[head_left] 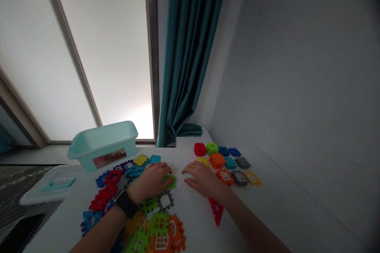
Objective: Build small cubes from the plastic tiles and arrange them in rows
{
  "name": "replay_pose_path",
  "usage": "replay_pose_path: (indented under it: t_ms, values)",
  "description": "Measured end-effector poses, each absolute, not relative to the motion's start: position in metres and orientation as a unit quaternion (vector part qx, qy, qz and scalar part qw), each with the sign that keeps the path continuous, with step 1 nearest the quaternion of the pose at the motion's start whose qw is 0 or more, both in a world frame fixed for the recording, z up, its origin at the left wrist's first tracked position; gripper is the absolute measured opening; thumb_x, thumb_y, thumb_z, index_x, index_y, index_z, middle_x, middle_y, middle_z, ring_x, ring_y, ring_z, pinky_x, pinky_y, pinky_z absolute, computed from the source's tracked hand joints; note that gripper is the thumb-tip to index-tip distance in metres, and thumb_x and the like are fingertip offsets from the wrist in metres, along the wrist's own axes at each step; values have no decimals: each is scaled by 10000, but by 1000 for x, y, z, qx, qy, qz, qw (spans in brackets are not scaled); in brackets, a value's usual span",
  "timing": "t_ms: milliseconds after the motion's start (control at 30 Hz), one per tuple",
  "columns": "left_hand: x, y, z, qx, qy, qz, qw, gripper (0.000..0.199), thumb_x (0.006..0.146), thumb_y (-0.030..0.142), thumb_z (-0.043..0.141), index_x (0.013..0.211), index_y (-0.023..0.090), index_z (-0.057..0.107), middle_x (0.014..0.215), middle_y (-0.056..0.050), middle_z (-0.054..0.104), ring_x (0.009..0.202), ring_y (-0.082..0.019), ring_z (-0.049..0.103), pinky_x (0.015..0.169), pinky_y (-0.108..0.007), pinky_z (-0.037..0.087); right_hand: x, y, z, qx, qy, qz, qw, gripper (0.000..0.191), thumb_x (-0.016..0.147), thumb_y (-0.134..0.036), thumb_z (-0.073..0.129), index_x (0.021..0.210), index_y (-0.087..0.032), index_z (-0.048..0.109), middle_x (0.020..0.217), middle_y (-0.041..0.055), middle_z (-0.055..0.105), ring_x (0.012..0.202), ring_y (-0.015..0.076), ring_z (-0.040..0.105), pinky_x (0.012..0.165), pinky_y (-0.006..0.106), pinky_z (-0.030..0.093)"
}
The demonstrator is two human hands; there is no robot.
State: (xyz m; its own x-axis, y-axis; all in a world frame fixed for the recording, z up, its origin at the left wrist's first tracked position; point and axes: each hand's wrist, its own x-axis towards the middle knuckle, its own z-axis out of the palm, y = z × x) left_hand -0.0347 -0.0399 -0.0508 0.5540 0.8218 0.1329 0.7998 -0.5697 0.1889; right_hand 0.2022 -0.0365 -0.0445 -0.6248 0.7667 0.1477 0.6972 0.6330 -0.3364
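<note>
My left hand [152,182], with a dark watch on its wrist, reaches over a pile of toothed plastic building tiles. Its fingers are apart, the thumb and fingertips at a lime green tile [171,182]; whether they grip it is hard to tell. Just right of it, my right hand [202,177] hovers with thumb and forefinger spread. Below its fingertips lies a white window tile [186,187]. A yellow tile [203,161] shows partly behind that hand, and a red triangular piece [216,210] lies under the right forearm. A grey window tile [165,201] lies below my left hand.
Tiles stand sorted by colour at the right, among them an orange stack [217,161] and a red stack [200,149]. A mint green bin [103,142] is at the back left, its lid [53,185] beside it. Orange window tiles [176,231] lie near the front edge.
</note>
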Motion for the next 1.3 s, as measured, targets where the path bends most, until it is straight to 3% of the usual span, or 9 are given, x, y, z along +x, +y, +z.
replay_pose_path:
  t_ms: [500,800,1133,1300]
  values:
    - [-71,-89,-62,868,470,146,66,126,956,262,579,1051,247,661,1111,-49,660,1091,-264,604,934,-396,437,160,-75,-64,-358,-913,149,127,249,863,-156,700,1096,-243,687,1118,57,678,1148,252,576,1027,415,421]
    - [-74,-98,-69,865,469,175,39,153,958,231,550,1070,240,654,1097,-54,663,1100,-266,586,1003,-440,392,155,-92,-85,-369,-904,135,171,207,884,-156,687,1070,-246,676,1233,51,659,1218,249,544,1080,432,397]
    - [-70,-98,-79,873,451,184,42,123,946,229,585,1040,241,664,1042,-44,661,1059,-263,591,981,-432,389,162,-89,-98,-373,-891,146,213,230,878,-119,668,1063,-256,658,1293,35,653,1275,250,530,1096,454,400]
    - [-69,-98,-77,874,451,175,44,118,942,233,586,1025,237,669,1048,-48,660,1055,-265,592,982,-438,393,163,-89,-95,-359,-893,158,221,297,850,-76,667,1089,-251,640,1230,48,659,1234,256,539,1084,460,411]
